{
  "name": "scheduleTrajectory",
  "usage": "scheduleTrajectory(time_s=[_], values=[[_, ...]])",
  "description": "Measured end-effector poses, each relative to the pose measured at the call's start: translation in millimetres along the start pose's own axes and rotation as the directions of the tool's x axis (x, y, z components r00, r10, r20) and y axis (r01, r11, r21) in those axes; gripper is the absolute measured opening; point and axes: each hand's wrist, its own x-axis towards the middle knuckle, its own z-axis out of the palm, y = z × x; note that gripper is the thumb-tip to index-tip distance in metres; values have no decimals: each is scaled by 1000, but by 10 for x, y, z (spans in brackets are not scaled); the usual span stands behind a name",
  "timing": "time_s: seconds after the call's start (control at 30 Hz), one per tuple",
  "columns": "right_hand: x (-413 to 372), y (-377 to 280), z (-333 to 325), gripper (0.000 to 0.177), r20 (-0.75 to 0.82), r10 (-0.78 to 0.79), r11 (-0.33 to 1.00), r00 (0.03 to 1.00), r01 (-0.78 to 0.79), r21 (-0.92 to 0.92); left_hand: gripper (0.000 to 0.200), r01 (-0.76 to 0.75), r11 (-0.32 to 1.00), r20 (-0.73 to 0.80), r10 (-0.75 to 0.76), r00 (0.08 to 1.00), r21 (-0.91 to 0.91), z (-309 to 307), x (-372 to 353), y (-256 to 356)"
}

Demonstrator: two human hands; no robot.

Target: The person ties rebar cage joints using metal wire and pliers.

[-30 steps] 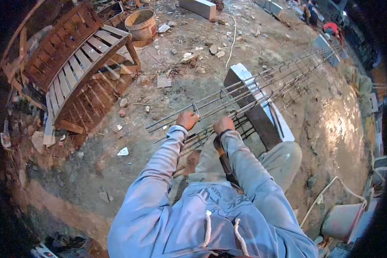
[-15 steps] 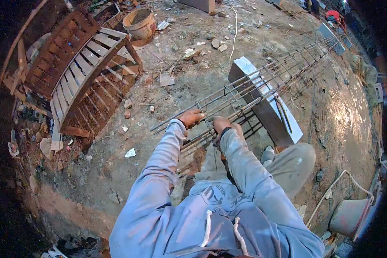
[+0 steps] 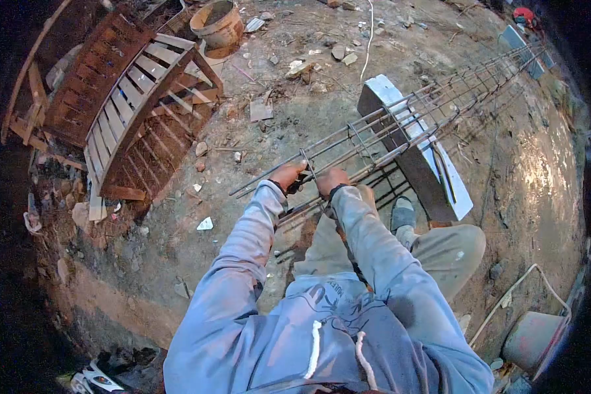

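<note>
Ground (image 3: 131,282): muddy, stony.
Rebar cage (image 3: 389,157): from near left to far right, over block (image 3: 410,157), probably to keep bars off mud.
Left hand (image 3: 287,175): fingers curled around near end, seemingly for steadying.
Right hand (image 3: 333,180): at bars; fingers hidden, cannot tell grip.

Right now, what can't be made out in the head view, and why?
In the head view:
Right hand: fingertips hidden behind its back.
Rebar cage: far end too small.
Sweatshirt lettering: broken up by folds.
White object, lower left: cut off by bottom edge.
</note>
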Motion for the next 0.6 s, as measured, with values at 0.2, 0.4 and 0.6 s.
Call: scheduleTrajectory(time_s=[0.2,0.4,0.6], values=[[624,442,573,22,51,-295,875,954,291,-387,36,26,999,-28,-25,999,47,-43,107,-44],[356,236,194,43,129,57,984,990,-78,161,44,52,998,-92,-55,994,-32,-38,269,-5],[719,460,609,39,119,-118,987,986,129,-96,48,96,993,-97,-89,991,74,-4,257,120]])
